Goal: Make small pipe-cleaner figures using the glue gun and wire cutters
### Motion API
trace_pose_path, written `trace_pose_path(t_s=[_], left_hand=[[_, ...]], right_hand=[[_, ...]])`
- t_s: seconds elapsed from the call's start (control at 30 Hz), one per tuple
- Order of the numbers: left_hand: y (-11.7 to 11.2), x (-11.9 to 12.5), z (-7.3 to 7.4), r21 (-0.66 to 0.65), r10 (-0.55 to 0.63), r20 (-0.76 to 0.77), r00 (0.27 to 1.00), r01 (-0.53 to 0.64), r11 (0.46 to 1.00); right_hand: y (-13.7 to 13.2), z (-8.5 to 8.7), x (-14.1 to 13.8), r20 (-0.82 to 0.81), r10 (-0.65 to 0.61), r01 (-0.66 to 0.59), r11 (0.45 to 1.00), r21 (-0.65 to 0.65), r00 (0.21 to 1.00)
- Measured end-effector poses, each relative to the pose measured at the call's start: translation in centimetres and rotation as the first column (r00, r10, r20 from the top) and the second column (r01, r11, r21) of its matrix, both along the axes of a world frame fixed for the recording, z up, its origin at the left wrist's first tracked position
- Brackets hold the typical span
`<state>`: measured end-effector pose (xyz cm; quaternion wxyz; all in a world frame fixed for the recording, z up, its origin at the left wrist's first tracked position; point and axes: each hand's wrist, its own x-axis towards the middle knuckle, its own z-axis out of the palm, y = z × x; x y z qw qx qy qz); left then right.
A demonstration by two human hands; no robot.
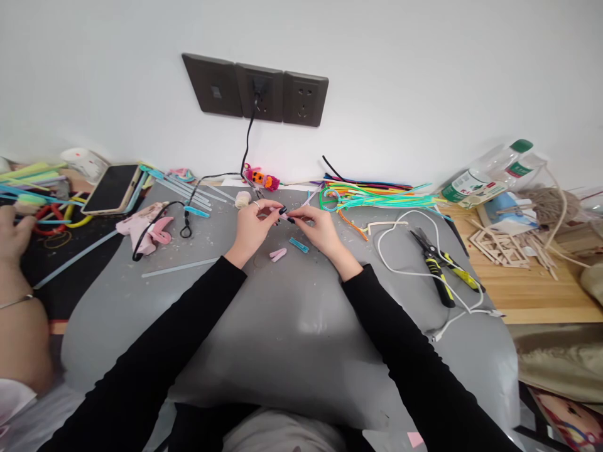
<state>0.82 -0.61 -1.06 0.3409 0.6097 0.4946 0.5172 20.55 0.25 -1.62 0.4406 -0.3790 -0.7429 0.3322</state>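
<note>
The folded pink strip (277, 255) and the short blue piece (299, 245) might be knocked aside if a wrist were lowered. Beyond them, the small lilac piece (284, 216), held above the table (282, 326), might be dropped or bent if gripped unevenly; the black cord (187, 218) might be snagged by a leftward reach. The black sleeves (183, 326) are angled inward; the left hand (257, 227) and right hand (321, 230) are held close, the lilac piece being pinched between both sets of fingertips, its full shape hidden.
</note>
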Motion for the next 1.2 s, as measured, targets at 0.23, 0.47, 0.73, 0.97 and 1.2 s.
trace_pose_path(t_s=[0.23, 0.47, 0.73, 0.97, 1.2], left_hand=[[0.2, -0.09, -0.05, -0.012, -0.042, -0.027, 0.999, 0.042, 0.999], [0.23, -0.14, -0.2, -0.041, -0.096, -0.087, 0.992, 0.092, 0.995], [0.32, -0.16, -0.52, -0.034, -0.116, -0.189, 0.975, 0.112, 0.993], [0.15, -0.27, -0.38, 0.033, -0.113, -0.345, 0.932, 0.133, 0.991], [0.04, -0.24, -0.7, 0.161, -0.049, -0.339, 0.939, 0.11, 0.981]], right_hand=[[-0.01, 0.1, 0.0, -0.024, -0.053, 0.052, 0.998, -0.046, 0.998], [0.19, -0.04, 0.03, -0.066, -0.118, 0.12, 0.992, 0.032, 0.991], [-0.12, 0.24, 0.03, -0.07, -0.142, 0.152, 0.975, 0.163, 0.987], [-0.28, 0.34, -0.02, -0.03, -0.17, 0.172, 0.967, 0.189, 0.985], [-0.68, 0.89, -0.03, 0.044, -0.136, 0.123, 0.966, 0.229, 0.99]])
